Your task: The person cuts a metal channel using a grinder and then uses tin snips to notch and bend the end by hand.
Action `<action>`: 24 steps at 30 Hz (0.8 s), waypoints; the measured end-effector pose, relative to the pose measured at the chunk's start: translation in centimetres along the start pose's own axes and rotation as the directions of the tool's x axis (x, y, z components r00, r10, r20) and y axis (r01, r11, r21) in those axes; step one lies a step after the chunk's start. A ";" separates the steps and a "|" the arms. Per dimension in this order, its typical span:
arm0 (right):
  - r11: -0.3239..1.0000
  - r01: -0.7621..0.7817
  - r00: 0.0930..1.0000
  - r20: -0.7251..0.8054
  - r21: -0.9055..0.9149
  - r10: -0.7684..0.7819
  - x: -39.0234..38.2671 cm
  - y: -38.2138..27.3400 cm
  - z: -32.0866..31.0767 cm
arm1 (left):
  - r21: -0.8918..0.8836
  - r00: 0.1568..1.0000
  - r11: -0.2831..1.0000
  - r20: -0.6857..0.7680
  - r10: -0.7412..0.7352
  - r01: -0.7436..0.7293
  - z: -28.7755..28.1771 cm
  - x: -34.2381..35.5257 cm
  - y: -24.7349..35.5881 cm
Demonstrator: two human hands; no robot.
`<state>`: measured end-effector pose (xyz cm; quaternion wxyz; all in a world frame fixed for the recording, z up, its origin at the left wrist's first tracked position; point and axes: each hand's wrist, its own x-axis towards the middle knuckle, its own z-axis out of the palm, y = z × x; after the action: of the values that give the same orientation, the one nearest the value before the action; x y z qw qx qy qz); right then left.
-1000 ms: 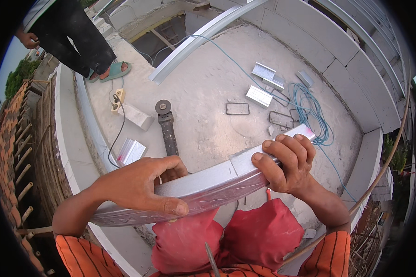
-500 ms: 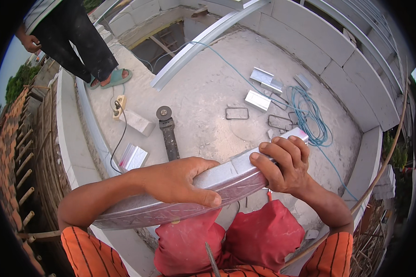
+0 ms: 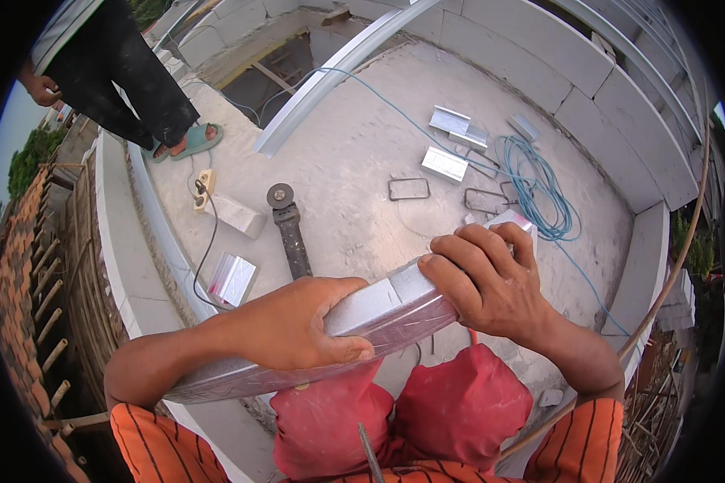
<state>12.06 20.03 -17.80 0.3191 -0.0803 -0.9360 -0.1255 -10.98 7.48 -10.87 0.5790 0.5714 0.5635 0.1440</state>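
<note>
A long silvery metal channel [image 3: 364, 310] lies across in front of my red-trousered knees, rising to the right. A thin line crosses its top face between my hands. My left hand [image 3: 302, 322] grips the channel left of that line, thumb on the near side and fingers over the far edge, mostly hidden. My right hand [image 3: 487, 278] is wrapped over the channel close to its right end, fingers bent over the top. Beyond the channel, an angle grinder [image 3: 289, 236] with a round disc rests on the concrete floor, touched by neither hand.
Cut channel pieces [image 3: 445, 164] lie near bent wire frames [image 3: 409, 189] and a coiled blue cable [image 3: 537, 193]. At left are a power strip [image 3: 205, 190], a block [image 3: 238, 216] and another piece [image 3: 233, 279]. A person in green sandals [image 3: 196, 140] stands beside a floor opening [image 3: 274, 78].
My right hand has shifted slightly left along the channel, its fingers lying further over the top. My left hand keeps its hold and sits a little further left. The view has moved slightly.
</note>
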 end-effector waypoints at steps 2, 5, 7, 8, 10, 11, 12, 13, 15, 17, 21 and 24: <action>1.000 -0.007 1.000 -0.005 0.023 0.007 0.0 -0.1 0.2 | 0.013 0.999 0.999 0.023 -0.033 0.033 -0.3 0.2 0.2; 0.998 -0.019 1.000 -0.011 0.059 0.020 -0.1 -0.1 0.6 | 0.023 0.998 0.998 0.023 -0.053 0.052 -0.2 0.3 0.0; 0.995 -0.030 1.000 -0.001 0.091 0.030 -0.2 -0.2 1.0 | 0.031 0.999 0.998 0.013 -0.047 0.047 -0.2 0.4 -0.5; 0.993 -0.037 0.999 0.009 0.110 0.036 -0.1 -0.2 1.2 | 0.035 0.999 0.998 0.008 -0.045 0.045 -0.2 0.3 -0.7; 0.988 -0.050 0.998 0.035 0.143 0.046 -0.2 -0.4 1.4 | 0.056 0.998 0.997 0.018 -0.058 0.057 -0.3 0.5 -0.7; 0.986 -0.055 0.998 0.046 0.158 0.048 -0.3 -0.5 1.4 | 0.068 0.998 0.996 0.022 -0.065 0.063 -0.3 0.6 -0.7; 0.984 -0.059 0.997 0.058 0.170 0.050 -0.3 -0.4 1.5 | 0.063 0.997 0.996 0.033 -0.071 0.069 -0.4 0.7 -0.8; 0.979 -0.061 0.993 0.108 0.194 0.041 -0.2 -0.3 1.5 | 0.059 0.996 0.995 0.045 -0.078 0.075 -0.5 0.8 -1.1; 0.968 -0.075 0.977 0.213 0.238 0.024 -0.2 0.3 1.7 | 0.076 0.991 0.990 0.048 -0.125 0.121 -0.9 1.4 -2.1; 0.949 -0.167 0.908 0.417 0.268 0.042 -0.8 0.7 2.6 | 0.123 0.978 0.972 0.034 -0.204 0.198 -1.4 1.4 -3.9; 0.889 -0.376 0.733 0.670 0.260 0.114 -1.2 3.0 4.0 | 0.344 0.937 0.875 -0.210 -0.280 0.339 -3.6 -0.5 -4.9; 0.827 -0.491 0.646 0.751 0.274 0.134 -1.4 4.3 4.1 | 0.461 0.920 0.811 -0.320 -0.227 0.360 -5.7 -2.2 -6.4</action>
<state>11.80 25.17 -21.06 -0.0357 -0.2103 -0.9570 0.1964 -19.40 6.62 -13.42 0.3463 0.5865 0.7315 -0.0318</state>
